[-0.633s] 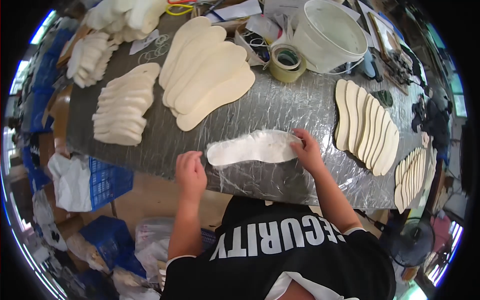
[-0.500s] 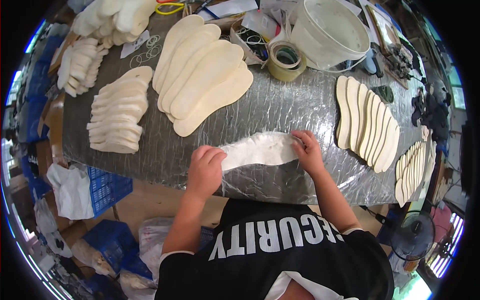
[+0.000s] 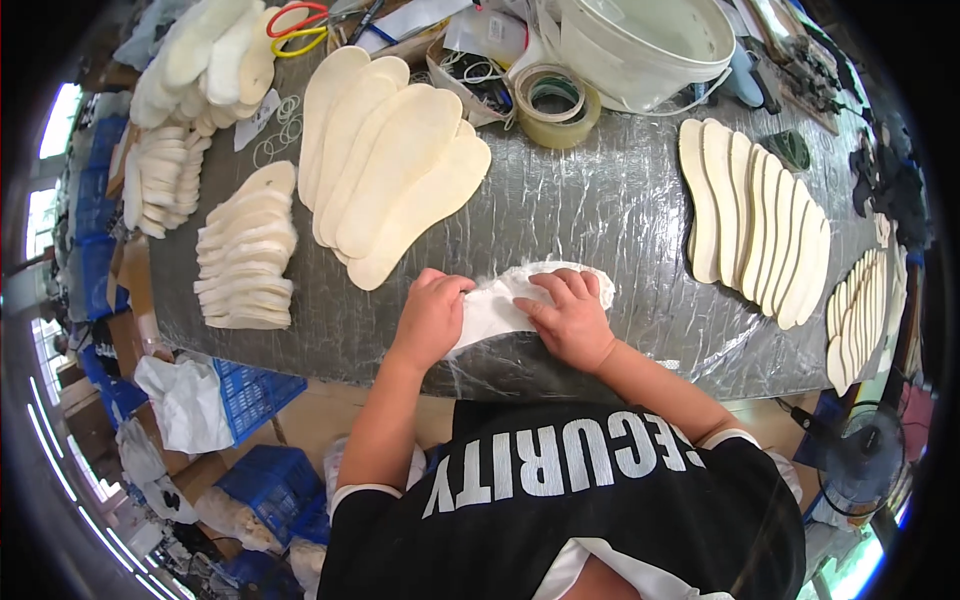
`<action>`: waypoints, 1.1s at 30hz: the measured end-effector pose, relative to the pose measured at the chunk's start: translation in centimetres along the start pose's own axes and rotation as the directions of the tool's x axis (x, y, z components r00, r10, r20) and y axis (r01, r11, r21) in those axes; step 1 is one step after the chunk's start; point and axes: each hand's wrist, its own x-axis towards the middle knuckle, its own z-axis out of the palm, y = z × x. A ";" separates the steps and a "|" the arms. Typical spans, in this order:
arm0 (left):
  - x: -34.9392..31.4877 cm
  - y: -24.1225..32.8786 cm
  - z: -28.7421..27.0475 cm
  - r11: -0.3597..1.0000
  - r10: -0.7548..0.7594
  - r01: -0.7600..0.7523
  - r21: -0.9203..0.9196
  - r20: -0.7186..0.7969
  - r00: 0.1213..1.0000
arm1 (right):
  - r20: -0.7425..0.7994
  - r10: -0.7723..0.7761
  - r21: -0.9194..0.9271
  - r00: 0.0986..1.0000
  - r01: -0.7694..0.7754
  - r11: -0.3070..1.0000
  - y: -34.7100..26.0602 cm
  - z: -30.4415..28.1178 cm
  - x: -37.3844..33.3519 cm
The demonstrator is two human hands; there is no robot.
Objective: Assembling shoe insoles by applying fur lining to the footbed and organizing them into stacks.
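Observation:
A white, fluffy-edged insole (image 3: 490, 318) lies crosswise near the front edge of the table. At its left end, my left hand (image 3: 432, 318) is closed, thumb and fingers pinching the tip. My right hand (image 3: 573, 322) bends over the right half, its thumb and curled fingers gripping the material from above; the rounded right end sticks out past the fingers. Beyond my hands, a fan of large cream insoles (image 3: 400, 170) lies to the left of centre. A row of overlapping fleecy insoles (image 3: 245, 255) sits farther left, and slimmer cream insoles (image 3: 755, 225) overlap to the right.
At the back stand a white bucket (image 3: 640, 50) and tape rolls (image 3: 556, 108). Scissors (image 3: 298, 30) and rubber bands (image 3: 280, 130) lie at the back left, near more fleecy insoles (image 3: 205, 60). Small insoles (image 3: 856, 315) rest far right. Below the table are blue crates (image 3: 262, 490) and a fan (image 3: 865, 458).
My right hand has moved left from the insole's right end onto its right half. My left hand keeps hold of the left end. The view has shifted slightly.

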 end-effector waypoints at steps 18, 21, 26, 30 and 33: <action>11.6 -7.1 -8.2 0.848 -0.295 0.361 0.387 -0.219 0.930 | -0.038 0.174 0.061 0.984 -0.171 0.983 -4.9 2.8 8.1; 11.7 -6.3 -7.9 0.834 -0.256 0.304 0.461 -0.166 0.952 | -0.054 0.179 -0.028 0.982 -0.181 0.983 -4.4 4.7 11.3; 9.1 -7.1 -5.8 0.850 0.207 -0.181 0.495 0.002 0.978 | 0.009 0.241 -0.136 0.970 -0.238 0.962 -3.1 7.4 14.0; 7.6 -7.4 -7.8 0.988 -0.058 0.050 -0.147 -0.052 0.997 | 0.050 0.319 -0.165 0.947 -0.307 0.937 -2.9 7.7 13.7; 7.6 -6.0 -10.9 0.893 -0.240 0.129 -0.430 -0.216 0.946 | 0.011 0.367 0.097 0.930 -0.366 0.926 -2.8 6.4 13.7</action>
